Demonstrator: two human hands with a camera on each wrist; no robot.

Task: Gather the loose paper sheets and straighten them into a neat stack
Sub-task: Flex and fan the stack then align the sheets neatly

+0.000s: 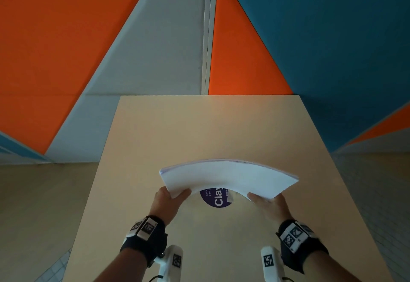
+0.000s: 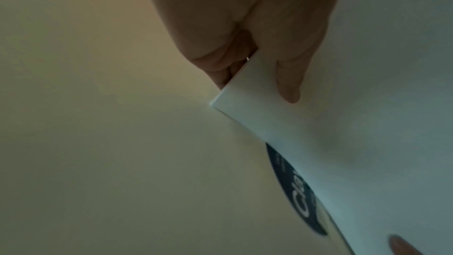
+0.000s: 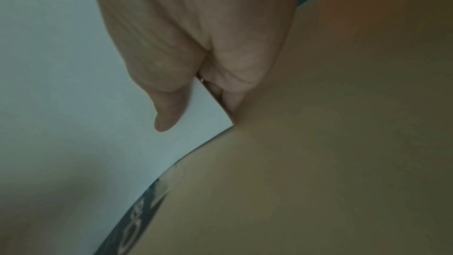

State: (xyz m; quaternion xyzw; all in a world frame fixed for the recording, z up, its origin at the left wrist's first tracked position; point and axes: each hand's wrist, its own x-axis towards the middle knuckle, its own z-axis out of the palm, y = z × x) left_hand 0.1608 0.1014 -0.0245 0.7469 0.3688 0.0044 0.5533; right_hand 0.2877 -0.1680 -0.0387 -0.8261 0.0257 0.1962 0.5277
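A thick stack of white paper sheets [image 1: 228, 176] is held up above the tan table [image 1: 199, 126], bowed upward in the middle. My left hand [image 1: 170, 195] pinches its near left corner, thumb on top and fingers underneath. My right hand [image 1: 266, 200] pinches the near right corner the same way. In the left wrist view the thumb of the left hand [image 2: 289, 84] lies on the paper stack [image 2: 355, 123]. In the right wrist view the thumb of the right hand [image 3: 169, 115] presses the paper stack [image 3: 73, 104]. The sheets' far edges look nearly flush.
A round purple sticker [image 1: 216, 199] with white lettering lies on the table under the stack, also seen as the sticker [image 2: 294, 191] in the left wrist view. Orange, grey and blue wall panels [image 1: 133, 37] stand behind the table's far edge.
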